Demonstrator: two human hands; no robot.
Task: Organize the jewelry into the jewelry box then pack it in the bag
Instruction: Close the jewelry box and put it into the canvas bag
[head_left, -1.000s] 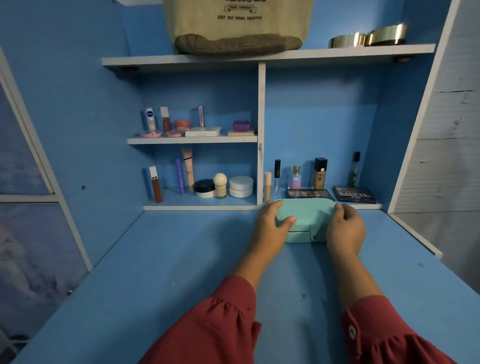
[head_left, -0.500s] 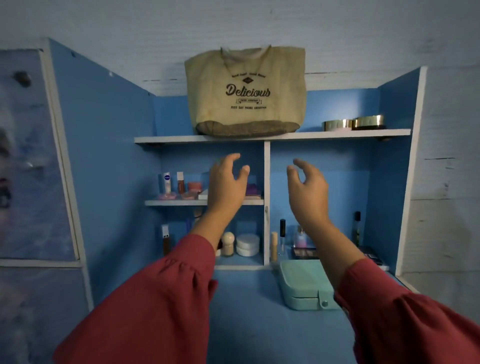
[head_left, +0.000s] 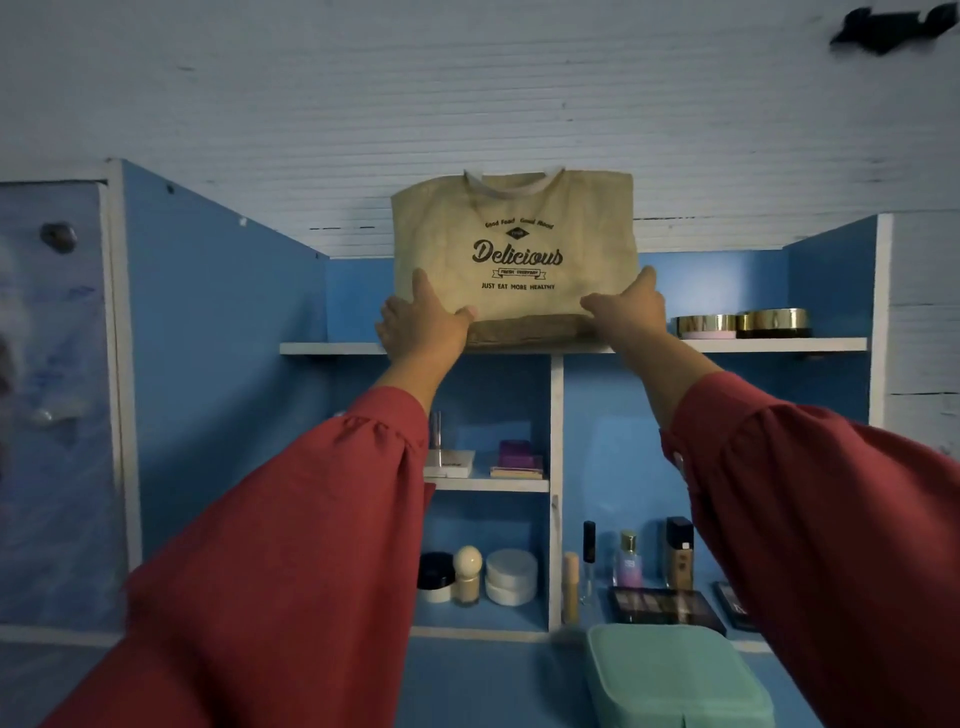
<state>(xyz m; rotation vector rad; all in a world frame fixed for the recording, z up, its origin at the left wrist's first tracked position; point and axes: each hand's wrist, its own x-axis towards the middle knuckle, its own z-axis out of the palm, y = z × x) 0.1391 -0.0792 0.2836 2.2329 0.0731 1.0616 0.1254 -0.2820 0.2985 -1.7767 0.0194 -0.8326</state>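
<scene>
Both hands, off the shut jewelry box a second ago, now clasp the bag above it: left hand, right hand; packing begins.

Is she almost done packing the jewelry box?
About halfway. The mint-green jewelry box sits closed on the blue desk, so sorting looks finished. Both hands, left and right, grip the beige canvas tote bag on the top shelf. Left: bring it down, put the box inside.
</scene>
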